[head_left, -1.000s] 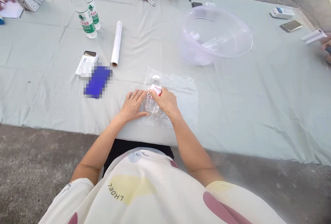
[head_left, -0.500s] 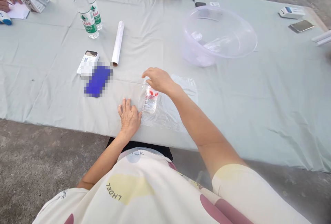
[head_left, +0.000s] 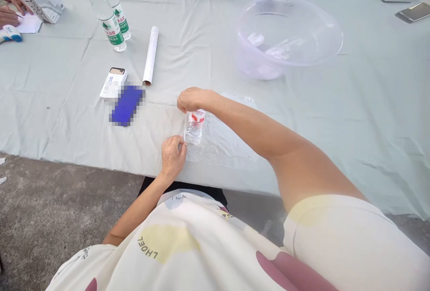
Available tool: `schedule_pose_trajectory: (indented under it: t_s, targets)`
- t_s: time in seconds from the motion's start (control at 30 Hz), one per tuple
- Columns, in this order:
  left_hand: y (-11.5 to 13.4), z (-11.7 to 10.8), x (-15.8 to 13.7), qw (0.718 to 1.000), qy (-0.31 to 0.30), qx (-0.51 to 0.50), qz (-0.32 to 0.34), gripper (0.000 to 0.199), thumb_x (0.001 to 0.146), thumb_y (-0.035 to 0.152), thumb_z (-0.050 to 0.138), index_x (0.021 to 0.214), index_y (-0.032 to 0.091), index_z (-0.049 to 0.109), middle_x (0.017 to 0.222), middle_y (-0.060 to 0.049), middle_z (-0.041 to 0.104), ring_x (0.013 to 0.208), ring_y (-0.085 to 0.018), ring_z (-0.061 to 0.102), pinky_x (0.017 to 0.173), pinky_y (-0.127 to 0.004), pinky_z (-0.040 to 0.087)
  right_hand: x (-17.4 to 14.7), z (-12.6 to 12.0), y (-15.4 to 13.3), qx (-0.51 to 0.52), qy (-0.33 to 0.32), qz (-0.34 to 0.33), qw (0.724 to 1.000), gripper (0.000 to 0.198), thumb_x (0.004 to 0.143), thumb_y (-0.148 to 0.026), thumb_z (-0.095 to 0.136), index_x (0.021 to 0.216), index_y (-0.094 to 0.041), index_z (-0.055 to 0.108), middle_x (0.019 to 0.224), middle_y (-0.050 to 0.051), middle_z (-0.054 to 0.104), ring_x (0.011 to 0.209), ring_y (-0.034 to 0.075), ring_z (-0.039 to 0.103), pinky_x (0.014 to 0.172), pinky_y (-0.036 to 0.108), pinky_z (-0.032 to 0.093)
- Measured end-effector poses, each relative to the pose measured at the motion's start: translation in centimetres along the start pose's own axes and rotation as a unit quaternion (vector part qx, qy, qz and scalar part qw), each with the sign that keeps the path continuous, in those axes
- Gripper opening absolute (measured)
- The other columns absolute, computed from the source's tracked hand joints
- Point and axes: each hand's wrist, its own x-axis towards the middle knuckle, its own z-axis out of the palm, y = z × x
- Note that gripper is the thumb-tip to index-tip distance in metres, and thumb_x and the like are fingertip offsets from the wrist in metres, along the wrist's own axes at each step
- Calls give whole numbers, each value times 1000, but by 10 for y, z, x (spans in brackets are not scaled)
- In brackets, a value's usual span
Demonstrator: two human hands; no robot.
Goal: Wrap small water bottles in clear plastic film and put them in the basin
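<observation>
A small clear bottle (head_left: 194,130) with a red and white label lies on a sheet of clear plastic film (head_left: 225,141) in front of me. My left hand (head_left: 173,152) is at the film's left edge, beside the bottle's near end, thumb and fingers pinched together on the film. Over the bottle's far end, my right hand (head_left: 191,99) is closed at the film's far left corner and hides that end of the bottle. The film's edge rises slightly along the bottle's left side between both hands.
A film roll (head_left: 151,55), two water bottles (head_left: 112,31), a white power bank (head_left: 114,82) and a blurred blue rectangle (head_left: 127,105) are left. Beyond stands a clear purple basin (head_left: 258,64) with crumpled plastic. Other people's hands (head_left: 10,15) show at the far edges.
My left fingers, spread flat before, have pinched together at the film's edge. My right hand has moved slightly left and its fingers have closed. The film's left edge has lifted.
</observation>
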Motion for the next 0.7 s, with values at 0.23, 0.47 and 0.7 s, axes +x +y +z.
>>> schedule_pose_trajectory:
  t_s: [0.23,0.47,0.7]
  targets:
    - [9,10,-3,995,48,-60,67,9,93,19,56,84,22,58,109,-7,73,103,-20,70,84,-34,56,-46,9,20,-57,61,-34,996,33,77,0,56,93,-21,76,102,6,72,83,20,63,61,31,34]
    - [37,31,-3,961,34,16,275,11,95,17,55,95,19,65,108,-9,75,112,-24,68,92,-38,53,-105,59,53,49,201,-33,978,35,92,-10,44,103,-21,75,112,8,73,88,20,67,66,31,45]
    - [67,56,-7,920,-83,125,361,20,95,28,58,110,19,68,124,-11,71,125,-30,59,105,-48,39,-161,143,68,175,372,4,911,42,101,-37,44,133,-20,64,137,10,65,124,26,62,101,44,53]
